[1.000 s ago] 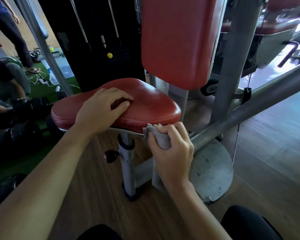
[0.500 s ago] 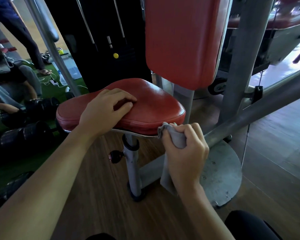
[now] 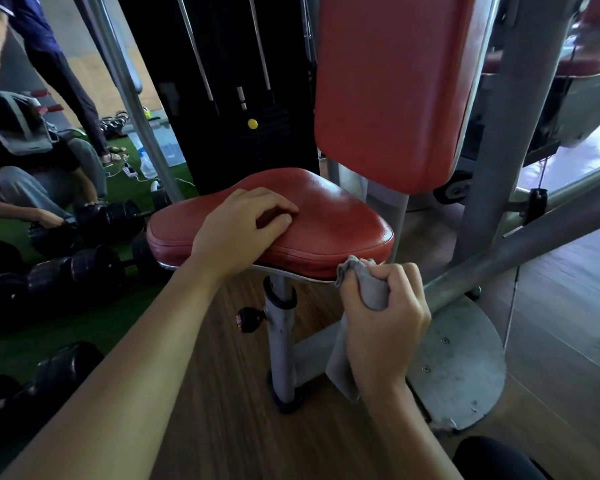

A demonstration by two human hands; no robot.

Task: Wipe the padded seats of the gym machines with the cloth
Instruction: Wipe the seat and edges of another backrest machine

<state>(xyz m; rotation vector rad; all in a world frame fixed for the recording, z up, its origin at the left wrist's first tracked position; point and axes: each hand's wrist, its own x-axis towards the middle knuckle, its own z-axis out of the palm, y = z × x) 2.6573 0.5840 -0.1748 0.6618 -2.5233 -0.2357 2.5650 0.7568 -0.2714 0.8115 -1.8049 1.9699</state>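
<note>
While the left hand (image 3: 239,232) rests on the seat (image 3: 343,223) (fingers loosely curled), the right hand (image 3: 385,334) grips the cloth (image 3: 374,292).

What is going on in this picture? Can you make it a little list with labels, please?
Place: gym with a wooden floor
Seat: red padded seat, shiny, on a grey post
Back: red backrest, upright behind the seat
Left: left hand rests on top of the seat, fingers bent
Right: right hand grips the grey cloth
Cloth: bunched end touches the seat's near edge; the rest hangs down
Nearby: black dumbbells
</note>
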